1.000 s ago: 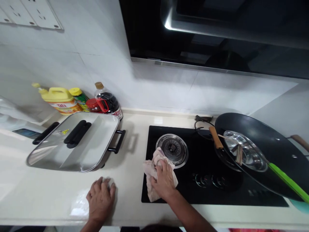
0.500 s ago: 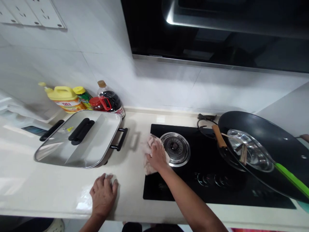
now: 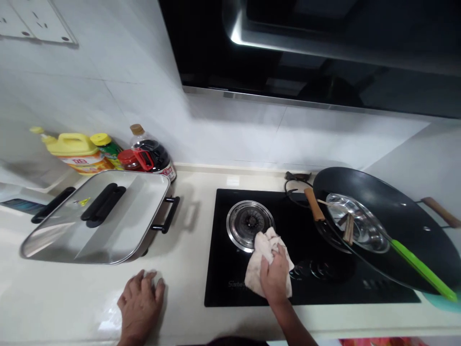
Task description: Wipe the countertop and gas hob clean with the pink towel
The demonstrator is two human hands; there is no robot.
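Note:
My right hand [image 3: 276, 275] presses a crumpled pale cloth [image 3: 256, 269] onto the black glass cooktop [image 3: 230, 259], its fingers bunched into the fabric. The cloth lies just below and right of the round metal burner [image 3: 249, 226], over the front part of the glass. My left hand [image 3: 141, 302] rests palm down on the cream countertop [image 3: 187, 288], fingers slightly curled and apart, holding nothing. In front of that hand stands a rectangular electric pan [image 3: 144, 228] under a glass lid with black handles.
A large black wok [image 3: 414, 226] sits at the cooktop's right, holding a metal bowl [image 3: 374, 238] and a green-handled utensil [image 3: 421, 269]. A yellow jug [image 3: 77, 149] and a dark sauce bottle [image 3: 154, 151] stand by the wall. A black range hood [image 3: 306, 72] hangs overhead.
My right hand and the cloth have moved from the cooktop's left edge to the right and nearer, onto the glass. My left hand stays on the counter. The view has shifted slightly right.

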